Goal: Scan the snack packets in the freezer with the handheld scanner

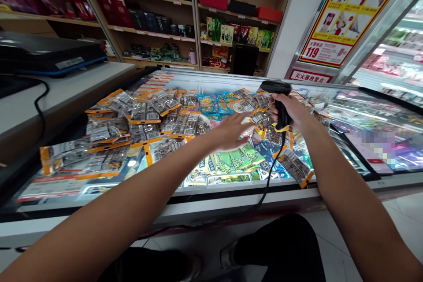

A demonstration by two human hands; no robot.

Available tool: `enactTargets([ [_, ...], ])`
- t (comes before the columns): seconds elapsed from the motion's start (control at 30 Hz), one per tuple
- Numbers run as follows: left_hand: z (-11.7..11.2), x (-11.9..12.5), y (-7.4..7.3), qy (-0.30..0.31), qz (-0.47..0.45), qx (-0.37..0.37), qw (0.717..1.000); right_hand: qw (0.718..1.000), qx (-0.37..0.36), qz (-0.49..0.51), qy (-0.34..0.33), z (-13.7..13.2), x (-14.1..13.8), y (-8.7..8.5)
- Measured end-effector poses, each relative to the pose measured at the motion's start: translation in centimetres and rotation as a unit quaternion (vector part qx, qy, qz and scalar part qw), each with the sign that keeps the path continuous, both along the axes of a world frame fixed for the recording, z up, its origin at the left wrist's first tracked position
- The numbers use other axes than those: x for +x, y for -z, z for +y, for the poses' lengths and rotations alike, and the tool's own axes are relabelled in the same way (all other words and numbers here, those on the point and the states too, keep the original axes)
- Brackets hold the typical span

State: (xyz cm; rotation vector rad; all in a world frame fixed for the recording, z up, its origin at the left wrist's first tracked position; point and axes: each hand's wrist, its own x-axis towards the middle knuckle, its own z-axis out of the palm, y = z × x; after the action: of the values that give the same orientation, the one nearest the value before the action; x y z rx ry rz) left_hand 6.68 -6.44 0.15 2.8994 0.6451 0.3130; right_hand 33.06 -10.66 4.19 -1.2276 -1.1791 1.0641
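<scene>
My right hand (292, 112) is closed around the handle of a black barcode scanner (276, 89), held upright over the glass lid of a chest freezer (198, 187). The scanner's black cable (264, 189) hangs down over the freezer's front edge. My left hand (233, 131) reaches forward with fingers stretched out flat, just above small silver-and-orange snack packets (264, 119) lying on the glass. Many more such packets (145, 116) are strewn across the lid to the left. One packet (295, 166) lies near the front edge.
A white counter (66, 92) with a black device (49, 53) and a cable stands at left. Wooden shelves (155, 4) with boxes and bottles fill the back. A red-and-yellow poster (346, 13) and a second freezer (380, 132) are at right. My legs show below.
</scene>
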Motion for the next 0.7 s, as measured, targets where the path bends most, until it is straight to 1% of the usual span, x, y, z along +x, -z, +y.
enactTargets([
  [0.03,-0.5,0.6,0.5,0.035,-0.007,-0.012,0.999,0.999,0.003,-0.013,0.052,0.3,0.3,0.2],
  [0.07,-0.9,1.0,0.9,0.055,-0.012,-0.019,0.998,0.995,0.01,-0.024,0.101,0.7,0.6,0.4],
  [0.1,-1.0,1.3,1.3,0.061,-0.016,-0.025,0.998,0.99,0.02,-0.033,0.139,1.0,1.0,0.5],
  [0.13,-1.0,1.4,1.5,0.055,-0.021,-0.031,0.998,0.986,0.027,-0.042,0.162,1.3,1.3,0.7],
  [0.2,-0.6,1.1,1.8,0.023,-0.031,-0.045,0.998,0.982,0.027,-0.069,0.173,1.6,1.9,0.9],
  [0.27,0.2,0.5,1.8,-0.012,-0.042,-0.063,0.997,0.981,0.007,-0.113,0.155,1.5,1.8,1.1],
  [0.33,0.8,0.0,1.8,-0.028,-0.049,-0.08,0.995,0.983,-0.008,-0.144,0.117,1.2,1.2,1.2],
  [0.37,1.0,-0.1,1.8,-0.03,-0.054,-0.085,0.994,0.986,-0.011,-0.141,0.094,1.0,0.8,1.2],
  [0.43,1.0,0.1,1.8,-0.041,-0.067,-0.088,0.993,0.994,-0.02,-0.101,0.044,0.6,-0.3,1.3],
  [0.53,0.5,0.8,1.6,-0.084,-0.08,-0.083,0.99,0.998,-0.033,-0.051,-0.012,0.2,-1.7,1.5],
  [0.6,0.2,1.1,1.5,-0.113,-0.087,-0.092,0.986,0.997,-0.03,-0.068,-0.028,0.0,-2.3,1.6],
  [0.7,0.0,1.1,0.9,-0.152,-0.103,-0.137,0.973,0.996,-0.022,-0.078,-0.035,-0.1,-2.5,1.6],
])
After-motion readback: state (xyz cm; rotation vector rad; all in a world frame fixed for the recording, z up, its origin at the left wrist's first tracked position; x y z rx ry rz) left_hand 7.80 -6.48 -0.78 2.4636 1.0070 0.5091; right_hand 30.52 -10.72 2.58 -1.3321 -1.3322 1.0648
